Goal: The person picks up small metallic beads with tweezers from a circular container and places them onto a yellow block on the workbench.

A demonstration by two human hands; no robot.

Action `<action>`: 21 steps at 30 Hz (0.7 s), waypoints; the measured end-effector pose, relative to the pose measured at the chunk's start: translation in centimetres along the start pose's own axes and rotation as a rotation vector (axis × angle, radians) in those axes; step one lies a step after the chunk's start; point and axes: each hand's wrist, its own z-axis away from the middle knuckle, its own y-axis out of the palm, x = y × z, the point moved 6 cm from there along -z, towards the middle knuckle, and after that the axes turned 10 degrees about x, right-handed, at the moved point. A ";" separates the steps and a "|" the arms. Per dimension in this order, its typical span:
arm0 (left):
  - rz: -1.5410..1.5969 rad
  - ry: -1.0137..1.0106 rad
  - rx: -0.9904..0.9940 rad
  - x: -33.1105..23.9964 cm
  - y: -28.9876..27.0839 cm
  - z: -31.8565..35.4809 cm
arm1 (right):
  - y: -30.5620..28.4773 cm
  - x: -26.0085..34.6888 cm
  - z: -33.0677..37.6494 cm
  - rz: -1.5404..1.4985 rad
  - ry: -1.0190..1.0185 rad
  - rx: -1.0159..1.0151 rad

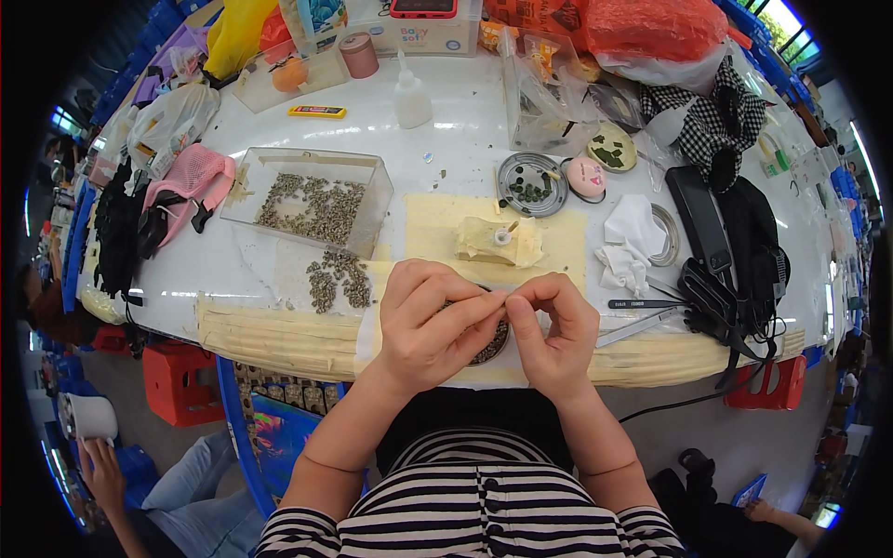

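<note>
Mid-frame, our left hand (430,325) and right hand (558,339) met, fingertips pinched, any contents hidden; the round dish (506,342) showed between them, below.

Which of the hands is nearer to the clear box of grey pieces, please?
Left: the left hand is to the right of the box and closer to the body. The right hand is farther right, beyond the left.
</note>
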 end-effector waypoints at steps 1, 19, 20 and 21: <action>-0.002 -0.003 -0.002 0.0 0.0 0.0 | 0.0 0.2 0.0 0.005 -0.017 -0.014; 0.057 0.033 0.003 -0.2 -0.4 -0.2 | -2.4 8.2 -11.1 0.400 -0.342 0.196; 0.060 0.030 -0.002 -0.1 -0.4 -0.1 | -2.0 8.2 -12.9 0.420 -0.350 0.221; 0.061 0.029 -0.010 -0.1 -0.5 -0.1 | -1.6 8.1 -14.8 0.439 -0.360 0.246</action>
